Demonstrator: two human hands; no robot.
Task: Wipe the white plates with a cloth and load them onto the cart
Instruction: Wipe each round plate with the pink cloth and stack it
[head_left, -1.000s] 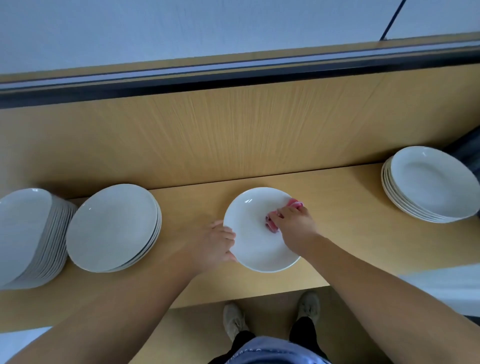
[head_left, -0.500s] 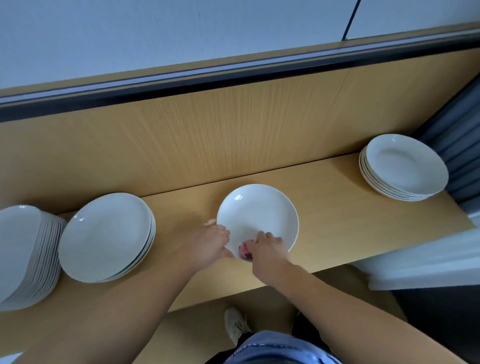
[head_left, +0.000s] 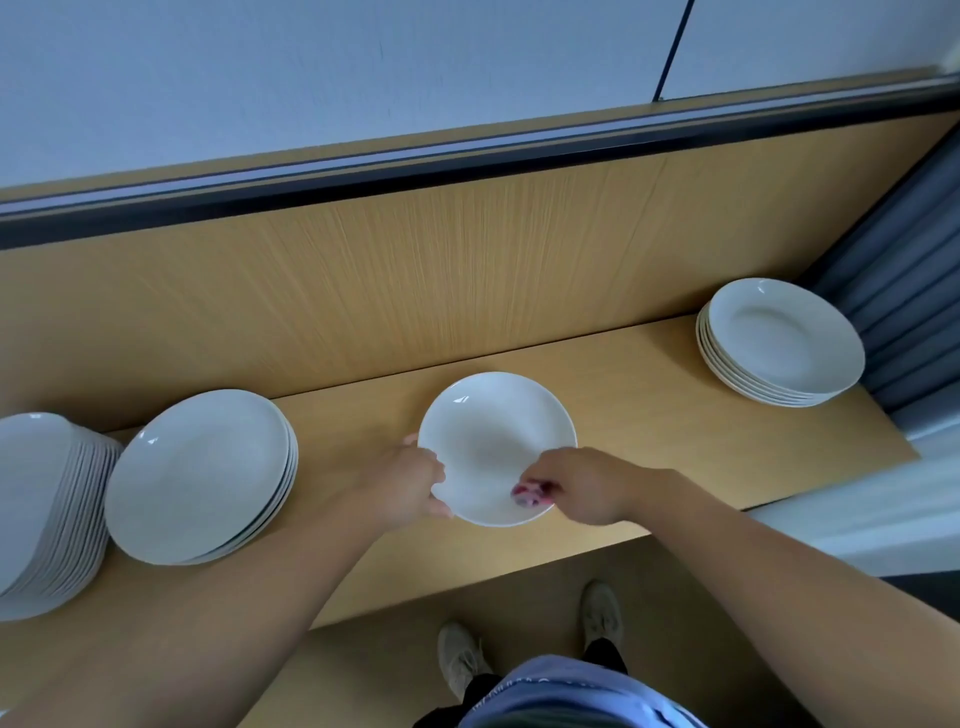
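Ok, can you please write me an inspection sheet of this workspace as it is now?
surface: wooden counter, bare wood between the plates.
job's things: one white plate lies alone in the middle; pink cloth on its near inner side; far-left stack, left stack and right stack of plates; cart not seen.
clutter: nothing seen.
grips: left hand holds the plate's left rim; right hand pinches the cloth.
cables: nothing seen.
surroundings: wood panel behind, grey curtain at right, the person's shoes below.
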